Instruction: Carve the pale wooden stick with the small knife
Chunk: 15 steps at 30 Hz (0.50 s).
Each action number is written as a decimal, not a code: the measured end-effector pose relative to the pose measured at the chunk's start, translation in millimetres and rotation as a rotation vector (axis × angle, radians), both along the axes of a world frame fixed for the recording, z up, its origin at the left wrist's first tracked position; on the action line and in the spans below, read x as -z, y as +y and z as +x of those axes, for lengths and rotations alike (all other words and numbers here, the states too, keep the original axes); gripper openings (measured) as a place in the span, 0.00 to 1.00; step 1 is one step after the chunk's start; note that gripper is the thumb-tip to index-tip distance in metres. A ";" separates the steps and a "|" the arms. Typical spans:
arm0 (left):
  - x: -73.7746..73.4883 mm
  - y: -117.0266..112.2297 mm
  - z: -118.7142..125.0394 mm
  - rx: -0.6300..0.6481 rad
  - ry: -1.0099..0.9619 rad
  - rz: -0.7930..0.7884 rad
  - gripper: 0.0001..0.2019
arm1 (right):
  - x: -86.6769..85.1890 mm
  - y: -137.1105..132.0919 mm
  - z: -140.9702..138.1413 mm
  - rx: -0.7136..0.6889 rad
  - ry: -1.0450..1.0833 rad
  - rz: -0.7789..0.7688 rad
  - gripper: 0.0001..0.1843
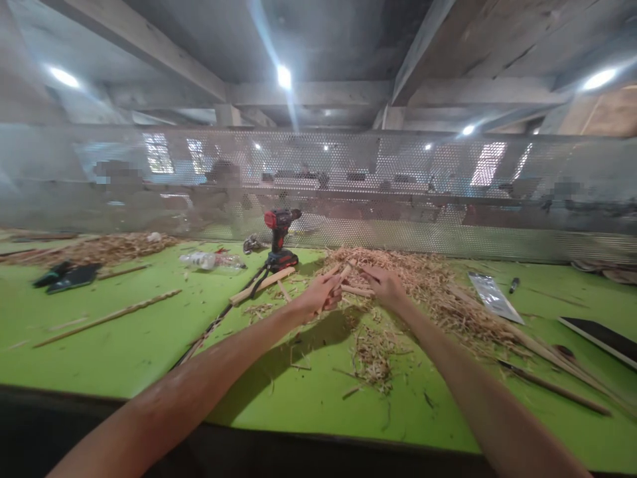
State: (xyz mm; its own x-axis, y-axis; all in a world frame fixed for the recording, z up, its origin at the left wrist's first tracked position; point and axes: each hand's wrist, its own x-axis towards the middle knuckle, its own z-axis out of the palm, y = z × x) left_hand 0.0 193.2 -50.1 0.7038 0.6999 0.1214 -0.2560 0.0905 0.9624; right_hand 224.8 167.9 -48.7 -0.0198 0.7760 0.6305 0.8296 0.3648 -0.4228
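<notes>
Both my arms reach out over a green table [124, 345]. My left hand [322, 294] is closed around a short wooden stick [344, 271] whose tip pokes up past the fingers. My right hand [384, 284] sits just to its right, fingers curled on another thin wooden stick [357, 291] that lies across toward the left hand. Both hands hover at the near edge of a big heap of wood shavings [438, 292].
A red and black cordless drill [279, 239] stands behind the hands, a plastic bottle [212, 261] lies to its left. Long sticks lie at left [109, 317] and right [552, 355]. A foil packet [494, 297], a marker [514, 285] and a perforated metal screen [348, 192] are also there.
</notes>
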 end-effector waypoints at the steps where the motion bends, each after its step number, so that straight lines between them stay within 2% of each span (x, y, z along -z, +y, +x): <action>1: -2.6 -3.4 -0.1 0.025 -0.003 0.016 0.12 | 0.0 0.5 10.4 0.051 0.021 0.017 0.18; 4: -8.9 -10.6 0.5 0.067 -0.020 0.049 0.12 | -4.2 -0.3 39.9 0.192 0.081 0.069 0.21; 7: -8.5 -7.7 1.3 0.027 -0.037 0.039 0.13 | -12.7 -2.2 44.5 0.204 0.094 0.108 0.22; 10: -4.0 -0.7 0.6 -0.044 -0.020 0.006 0.12 | -17.1 -4.8 18.5 0.088 0.047 0.102 0.20; 15: -1.4 -1.1 1.3 -0.096 0.031 -0.011 0.13 | -10.4 -11.6 -28.0 -0.087 -0.072 0.072 0.17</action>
State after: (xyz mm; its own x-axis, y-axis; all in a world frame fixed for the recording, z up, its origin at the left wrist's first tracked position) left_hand 1.4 192.2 -48.7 0.6369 0.7654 0.0924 -0.2344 0.0780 0.9690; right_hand 196.7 156.3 -38.3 -0.1326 0.7220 0.6791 0.8208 0.4641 -0.3331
